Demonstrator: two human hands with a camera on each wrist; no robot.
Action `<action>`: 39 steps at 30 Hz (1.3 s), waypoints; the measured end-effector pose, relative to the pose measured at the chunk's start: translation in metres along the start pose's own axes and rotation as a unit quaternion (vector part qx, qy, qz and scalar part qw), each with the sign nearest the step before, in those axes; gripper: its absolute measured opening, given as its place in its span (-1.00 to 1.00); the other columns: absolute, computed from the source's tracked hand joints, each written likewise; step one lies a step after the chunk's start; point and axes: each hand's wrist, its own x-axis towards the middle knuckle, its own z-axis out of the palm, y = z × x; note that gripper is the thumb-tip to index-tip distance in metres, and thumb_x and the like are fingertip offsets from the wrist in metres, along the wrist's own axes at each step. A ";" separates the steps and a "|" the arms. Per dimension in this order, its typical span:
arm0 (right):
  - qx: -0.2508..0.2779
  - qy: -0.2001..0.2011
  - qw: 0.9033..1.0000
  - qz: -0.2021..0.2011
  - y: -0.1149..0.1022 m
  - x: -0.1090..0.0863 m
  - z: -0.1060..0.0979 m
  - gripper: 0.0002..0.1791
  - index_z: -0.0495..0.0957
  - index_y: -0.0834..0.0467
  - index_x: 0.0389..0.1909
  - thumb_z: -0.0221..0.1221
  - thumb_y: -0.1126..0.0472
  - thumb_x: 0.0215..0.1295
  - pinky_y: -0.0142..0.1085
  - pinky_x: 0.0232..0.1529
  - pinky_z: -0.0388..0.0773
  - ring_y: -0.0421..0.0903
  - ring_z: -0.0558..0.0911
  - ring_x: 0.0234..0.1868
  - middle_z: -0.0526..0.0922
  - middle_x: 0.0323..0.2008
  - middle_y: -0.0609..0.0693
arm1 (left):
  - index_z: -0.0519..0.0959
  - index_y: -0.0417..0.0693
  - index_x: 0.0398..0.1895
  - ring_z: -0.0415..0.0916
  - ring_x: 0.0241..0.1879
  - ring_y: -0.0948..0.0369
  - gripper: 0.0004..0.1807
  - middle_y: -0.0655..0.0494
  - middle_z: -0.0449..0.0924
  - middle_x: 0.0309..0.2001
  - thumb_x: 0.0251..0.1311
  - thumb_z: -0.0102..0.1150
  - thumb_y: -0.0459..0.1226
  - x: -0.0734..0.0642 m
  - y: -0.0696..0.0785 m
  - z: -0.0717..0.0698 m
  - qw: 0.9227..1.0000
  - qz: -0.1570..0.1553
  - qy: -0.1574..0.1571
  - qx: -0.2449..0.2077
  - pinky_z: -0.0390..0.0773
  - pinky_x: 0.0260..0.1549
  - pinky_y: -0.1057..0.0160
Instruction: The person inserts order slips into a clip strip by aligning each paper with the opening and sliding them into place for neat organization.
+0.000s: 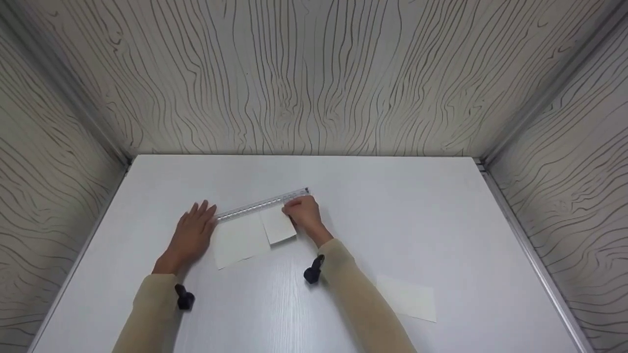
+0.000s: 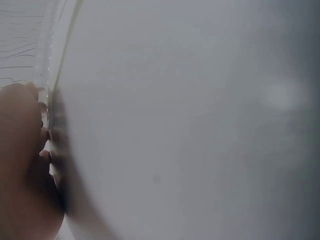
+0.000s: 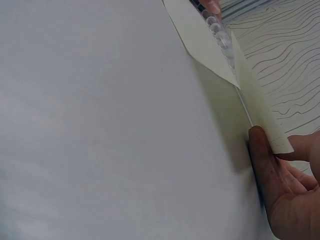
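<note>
A clear ruler [image 1: 262, 205] lies slanted on the white table, along the top edge of a pale cream sheet of paper [image 1: 240, 240]. My left hand [image 1: 194, 233] rests flat over the ruler's left end, its fingers extended. In the left wrist view that hand [image 2: 22, 160] shows at the left edge beside the ruler. The sheet's right part [image 1: 278, 224] stands lifted off the table, casting a shadow below. My right hand [image 1: 305, 215] pinches this raised part near the ruler's right end. In the right wrist view, thumb and fingers hold the edge of the bent-up paper [image 3: 257, 100].
Another pale piece of paper [image 1: 412, 299] lies at the front right, partly behind the right sleeve [image 1: 365, 299]. Wood-grain panels [image 1: 304, 78] enclose the table [image 1: 392, 206] at the back and both sides. Each wrist carries a small black device [image 1: 185, 297].
</note>
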 end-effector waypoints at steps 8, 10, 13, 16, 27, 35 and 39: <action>-0.010 0.001 1.000 0.003 -0.002 0.002 0.000 -0.81 0.79 0.22 -0.13 0.36 0.21 0.33 -0.42 -0.27 0.66 -0.13 0.74 -0.23 0.83 -0.15 0.10 | 0.08 0.01 0.71 -0.27 0.73 -0.19 -0.34 -0.11 -0.10 0.73 0.71 -0.42 0.07 0.001 -0.001 0.000 1.000 0.001 0.002 0.005 -0.30 0.72 -0.23; -0.010 0.000 1.000 0.003 -0.003 0.001 0.000 -0.81 0.79 0.23 -0.14 0.36 0.21 0.32 -0.43 -0.28 0.66 -0.14 0.73 -0.24 0.83 -0.15 0.11 | 0.08 0.00 0.70 -0.27 0.73 -0.19 -0.34 -0.12 -0.09 0.73 0.71 -0.42 0.07 0.001 -0.001 0.000 1.000 0.002 0.003 0.005 -0.29 0.72 -0.25; -0.007 -0.002 1.000 0.003 -0.004 0.001 0.000 -0.81 0.78 0.23 -0.14 0.36 0.22 0.32 -0.43 -0.29 0.66 -0.14 0.73 -0.26 0.83 -0.17 0.10 | 0.09 0.00 0.70 -0.26 0.73 -0.19 -0.34 -0.12 -0.08 0.73 0.71 -0.42 0.07 0.001 -0.001 0.000 1.000 0.002 0.006 0.007 -0.28 0.72 -0.25; -0.005 -0.003 1.000 0.001 -0.003 0.001 0.000 -0.81 0.78 0.24 -0.14 0.36 0.22 0.32 -0.43 -0.31 0.66 -0.15 0.73 -0.27 0.83 -0.18 0.10 | 0.10 0.01 0.70 -0.25 0.73 -0.18 -0.34 -0.10 -0.07 0.73 0.71 -0.42 0.08 0.000 -0.001 0.000 1.000 0.001 0.009 0.009 -0.27 0.72 -0.23; -0.008 0.000 1.000 -0.005 -0.001 -0.002 0.001 -0.82 0.78 0.22 -0.14 0.36 0.21 0.34 -0.44 -0.33 0.64 -0.17 0.70 -0.27 0.82 -0.17 0.08 | 0.12 -0.03 0.69 -0.23 0.72 -0.21 -0.36 -0.15 -0.05 0.72 0.72 -0.40 0.03 -0.003 0.000 0.000 1.000 0.007 0.012 0.003 -0.26 0.71 -0.26; -0.014 -0.001 1.000 -0.021 -0.005 -0.005 -0.007 -0.85 0.78 0.23 -0.17 0.35 0.24 0.34 -0.42 -0.31 0.69 -0.17 0.72 -0.30 0.82 -0.22 0.09 | 0.11 -0.04 0.69 -0.24 0.72 -0.22 -0.35 -0.16 -0.06 0.72 0.71 -0.41 0.03 -0.001 0.001 0.000 1.000 0.004 0.010 0.007 -0.27 0.71 -0.25; -0.004 -0.016 1.000 -0.021 -0.006 -0.007 -0.014 -0.84 0.74 0.27 -0.13 0.34 0.27 0.35 -0.39 -0.30 0.76 -0.16 0.76 -0.33 0.82 -0.24 0.12 | 0.11 -0.02 0.70 -0.25 0.73 -0.20 -0.35 -0.14 -0.06 0.72 0.71 -0.41 0.04 0.000 0.001 0.001 1.000 0.001 0.008 0.009 -0.27 0.72 -0.24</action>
